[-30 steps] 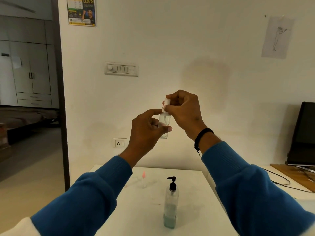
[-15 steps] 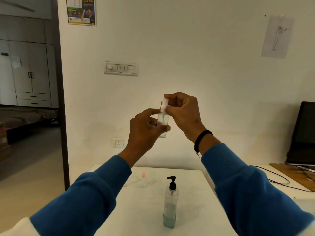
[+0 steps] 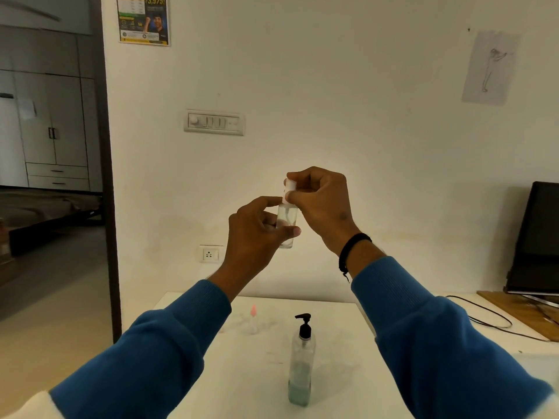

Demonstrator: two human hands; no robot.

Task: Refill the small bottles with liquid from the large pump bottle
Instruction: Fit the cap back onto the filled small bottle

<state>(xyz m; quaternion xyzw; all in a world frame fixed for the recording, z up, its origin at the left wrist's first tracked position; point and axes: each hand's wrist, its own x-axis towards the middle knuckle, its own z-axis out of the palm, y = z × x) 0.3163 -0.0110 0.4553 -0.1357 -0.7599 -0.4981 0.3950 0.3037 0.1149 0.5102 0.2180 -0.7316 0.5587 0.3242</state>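
Nearest the viewer, the large pump bottle stands upright on the white surface, its black pump head on and a little greenish liquid low in its body. It is parked directly below the raised hands, probably so it is within easy reach once a small bottle is opened.

Beyond the pump bottle and to its left, a small dropper bottle with a pink tip stands upright on the surface, well apart from the pump bottle and untouched; it seems to be waiting its turn.

Above the pump bottle, held up in the air towards the wall, is the small clear bottle. The left hand wraps its fingers and thumb round the body, keeping it upright and steady. The right hand pinches the white cap at the top with curled fingers. That split, one hand bracing and one on the cap, suits twisting the cap; whether it is being loosened or tightened cannot be told. The bottle appears to hold some clear liquid, though the level is hard to read.

Far beyond the pump bottle, the wall carries a switch panel.
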